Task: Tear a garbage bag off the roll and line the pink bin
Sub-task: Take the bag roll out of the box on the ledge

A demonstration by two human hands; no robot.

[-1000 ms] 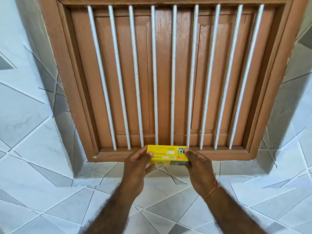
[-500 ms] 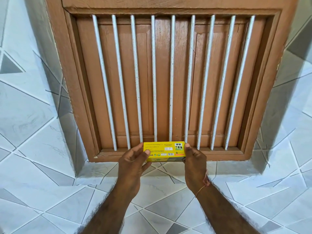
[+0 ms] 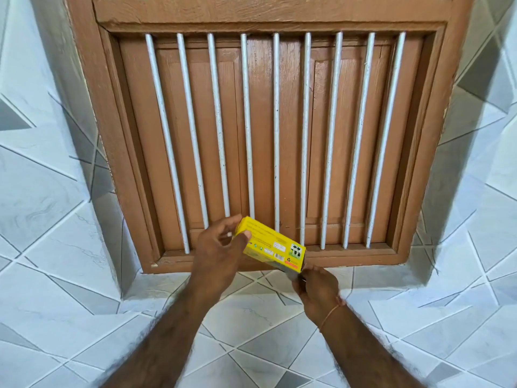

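A small yellow garbage bag box [image 3: 272, 246] with printed labels is held in the air in front of the window sill, tilted with its left end up and its right end down. My left hand [image 3: 219, 254] grips the box's upper left end, thumb on the front face. My right hand [image 3: 317, 285] pinches the lower right end of the box from below. No roll or loose bag shows outside the box. The pink bin is not in view.
A brown wooden window frame [image 3: 103, 152] with shut shutters and several white vertical bars [image 3: 276, 135] fills the wall ahead. Its sill [image 3: 349, 256] runs just behind the box. Pale tiles with grey triangle patterns [image 3: 56, 191] cover the wall around and below.
The box was lying level on the sill between both hands; now it is lifted off and tilted, left end raised. My right hand has dropped to the lower right end.
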